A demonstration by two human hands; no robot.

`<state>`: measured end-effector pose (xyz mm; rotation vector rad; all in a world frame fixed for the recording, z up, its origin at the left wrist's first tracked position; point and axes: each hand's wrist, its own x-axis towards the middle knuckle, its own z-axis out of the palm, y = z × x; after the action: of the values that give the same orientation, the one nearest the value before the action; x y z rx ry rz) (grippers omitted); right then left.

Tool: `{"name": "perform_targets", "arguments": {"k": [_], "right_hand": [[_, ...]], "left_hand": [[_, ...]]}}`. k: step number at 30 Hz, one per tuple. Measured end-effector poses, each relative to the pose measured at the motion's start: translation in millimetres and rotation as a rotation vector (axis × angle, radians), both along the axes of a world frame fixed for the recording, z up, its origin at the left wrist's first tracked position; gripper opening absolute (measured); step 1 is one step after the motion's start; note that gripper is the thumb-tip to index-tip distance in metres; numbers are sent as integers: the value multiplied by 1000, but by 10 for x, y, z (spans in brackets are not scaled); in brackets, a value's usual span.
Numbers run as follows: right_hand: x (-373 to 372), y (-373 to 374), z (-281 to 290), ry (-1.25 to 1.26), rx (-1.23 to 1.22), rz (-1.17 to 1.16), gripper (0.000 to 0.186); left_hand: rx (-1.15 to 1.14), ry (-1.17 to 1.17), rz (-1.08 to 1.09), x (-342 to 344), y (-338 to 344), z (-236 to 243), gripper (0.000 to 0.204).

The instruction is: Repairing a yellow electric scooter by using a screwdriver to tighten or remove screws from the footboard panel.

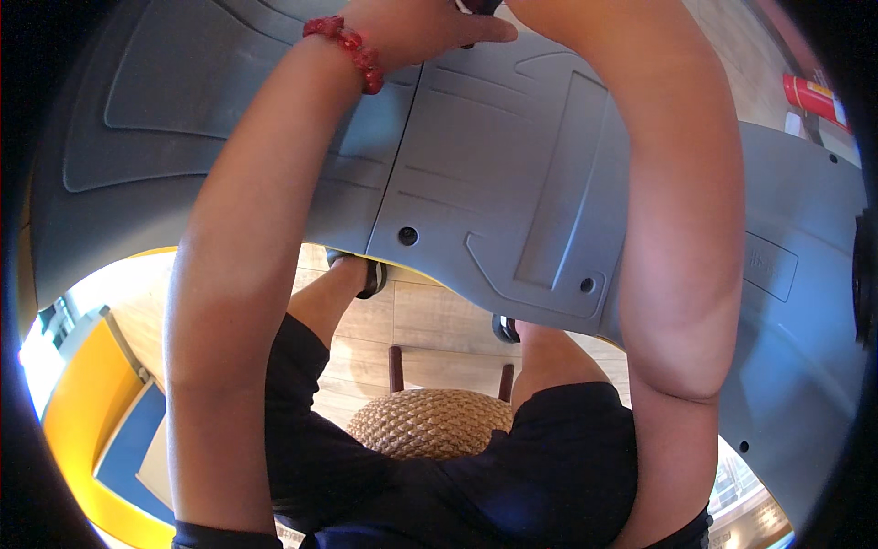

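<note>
At the top edge, my left hand (412, 32) reaches over a large grey moulded plastic panel (485, 174), a red beaded bracelet (349, 50) on its wrist. Its thumb and fingers close round a small dark object (477, 5), mostly cut off by the picture's edge, so its kind is not clear. My right forearm (681, 201) arches over the panel's right part toward the same spot, but the right hand itself lies beyond the upper edge. Seams, grooves and dark round holes mark the panel.
A woven stool seat (430, 423) is beneath me, between my legs in dark shorts. A yellow and blue piece (96, 421) stands at lower left. A red cylinder (816, 99) lies at upper right. Wooden floor (421, 316) shows below the panel's curved edge.
</note>
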<state>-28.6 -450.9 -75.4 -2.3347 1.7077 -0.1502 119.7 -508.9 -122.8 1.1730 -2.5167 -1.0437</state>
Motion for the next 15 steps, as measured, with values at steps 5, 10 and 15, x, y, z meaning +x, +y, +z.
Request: {"name": "perform_targets", "arguments": {"k": [5,10,15], "right_hand": [[17,4,12,6,-1,-2,24],[-2,0,13,5,2,1,24],[-19,-26,22,8,7,-7,24]], "left_hand": [[23,-63,-134,53,-142,-235,23],[-646,-61,-362,29,-208,-442,23],[-295,-162,-198,24,-140,-286,23]]}}
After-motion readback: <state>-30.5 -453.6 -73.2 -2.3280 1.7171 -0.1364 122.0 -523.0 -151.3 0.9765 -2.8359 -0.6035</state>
